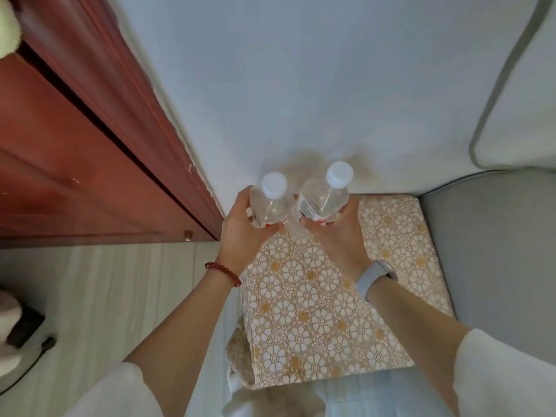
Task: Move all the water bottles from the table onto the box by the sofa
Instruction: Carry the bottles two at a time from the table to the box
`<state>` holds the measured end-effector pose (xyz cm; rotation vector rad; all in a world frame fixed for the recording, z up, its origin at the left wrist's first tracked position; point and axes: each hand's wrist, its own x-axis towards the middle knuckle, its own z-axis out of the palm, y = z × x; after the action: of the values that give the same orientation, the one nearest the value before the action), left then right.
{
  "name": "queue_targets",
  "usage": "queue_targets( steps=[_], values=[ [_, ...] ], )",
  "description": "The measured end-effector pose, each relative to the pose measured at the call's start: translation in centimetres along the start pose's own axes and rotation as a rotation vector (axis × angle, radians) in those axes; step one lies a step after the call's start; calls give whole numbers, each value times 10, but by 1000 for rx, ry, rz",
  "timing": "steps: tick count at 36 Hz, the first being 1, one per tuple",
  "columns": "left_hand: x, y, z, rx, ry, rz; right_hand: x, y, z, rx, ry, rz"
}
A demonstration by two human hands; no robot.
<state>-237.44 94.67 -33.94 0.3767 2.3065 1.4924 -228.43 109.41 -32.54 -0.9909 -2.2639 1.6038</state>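
No legible text, brand, number or sign found. The bottle in the left grip (270, 203) carries a red-and-white label, print unreadable. The bottle in the right grip (323, 197) carries a white label panel with dark marks, too blurred to read.

Two water bottles are in view, the left bottle (270, 206) and the right bottle (325, 200), each clear with one white cap, so two caps in all. Two hands show, the left hand (240, 233) and the right hand (337, 233), one bottle to each. There is one box (316, 311) under a floral-patterned cover, one grey sofa (487, 251), and one red-brown wooden door (75, 145). One red bead bracelet (222, 273) sits on the left wrist and one pale grey wristband (374, 278) on the right
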Motion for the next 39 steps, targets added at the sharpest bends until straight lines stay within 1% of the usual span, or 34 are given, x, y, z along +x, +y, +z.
queue_targets(
  steps=[3,9,13,17,21,25,33,39],
  values=[
    [12,-3,7,35,17,30,10,3,9,21,3,-9],
    [23,0,-4,106,-12,39,11,-1,9,51,-64,-26],
    [20,9,-10,92,-19,57,9,-7,0,15,-84,-61],
    [16,18,-7,106,-7,120,9,-14,-1,-23,-92,-75],
    [20,20,-8,53,25,111,10,-19,3,5,-67,-93],
    [28,21,-11,95,28,146,13,-19,8,22,-20,-95],
    [32,22,-15,96,19,172,20,-19,21,36,62,-93],
    [26,27,-14,87,56,125,21,-18,22,48,69,-75]
  ],
)
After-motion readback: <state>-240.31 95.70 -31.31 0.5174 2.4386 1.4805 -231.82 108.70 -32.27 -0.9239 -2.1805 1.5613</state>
